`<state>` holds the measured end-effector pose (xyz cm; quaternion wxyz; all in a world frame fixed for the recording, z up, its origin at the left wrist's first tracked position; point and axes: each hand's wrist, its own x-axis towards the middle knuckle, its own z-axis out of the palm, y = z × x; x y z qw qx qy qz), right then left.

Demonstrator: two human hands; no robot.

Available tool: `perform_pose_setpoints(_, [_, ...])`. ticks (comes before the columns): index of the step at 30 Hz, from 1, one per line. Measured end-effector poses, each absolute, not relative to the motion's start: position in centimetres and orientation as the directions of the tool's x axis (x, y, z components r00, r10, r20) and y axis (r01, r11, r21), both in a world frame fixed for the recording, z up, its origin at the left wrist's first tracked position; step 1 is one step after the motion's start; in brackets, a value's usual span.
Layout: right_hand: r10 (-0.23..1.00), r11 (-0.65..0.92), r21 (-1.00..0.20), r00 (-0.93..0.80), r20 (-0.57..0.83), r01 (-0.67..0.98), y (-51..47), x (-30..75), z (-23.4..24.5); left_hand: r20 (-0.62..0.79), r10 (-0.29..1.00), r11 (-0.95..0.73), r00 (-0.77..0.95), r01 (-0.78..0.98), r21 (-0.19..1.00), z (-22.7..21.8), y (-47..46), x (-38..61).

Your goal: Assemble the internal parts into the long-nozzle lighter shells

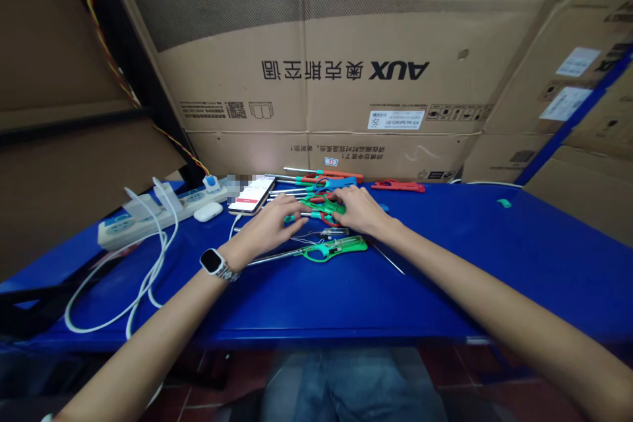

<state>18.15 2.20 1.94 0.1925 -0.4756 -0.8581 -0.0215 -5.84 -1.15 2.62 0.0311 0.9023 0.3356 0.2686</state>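
Both hands are over a pile of long-nosed gas lighters near the back of the table. My right hand is closed on the handle end of a green lighter. My left hand, with a watch on its wrist, has thumb and fingertips closed at the front of that lighter. Just under it lies a red lighter with a teal trigger, partly covered. Nearer me rest a clear lighter insert with thin wires and another green lighter with its metal tube pointing left. A thin metal rod lies to the right.
Behind the hands are a blue lighter, an orange lighter and a red lighter casing. A phone, a white earbud case and a power strip with looping white cables occupy the left. Cardboard walls the back.
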Motion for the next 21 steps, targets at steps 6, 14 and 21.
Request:
perform_pose_setpoints(6, [0.744,0.625,-0.137,-0.533,0.402,0.769,1.9,18.7,1.6,0.554,0.622,-0.735,0.554,0.658,0.167,2.3,-0.4,-5.1])
perform_pose_setpoints(14, [0.621,0.763,-0.153,-0.647,0.442,0.628,-1.6,20.0,1.7,0.506,0.707,-0.706,0.495,0.54,0.458,2.5,-2.5,-5.8])
perform_pose_setpoints(21, [0.609,0.793,-0.264,-0.693,0.386,0.549,-3.6,20.2,1.4,0.233,0.815,-0.475,0.531,0.381,0.793,2.6,-2.7,-6.3])
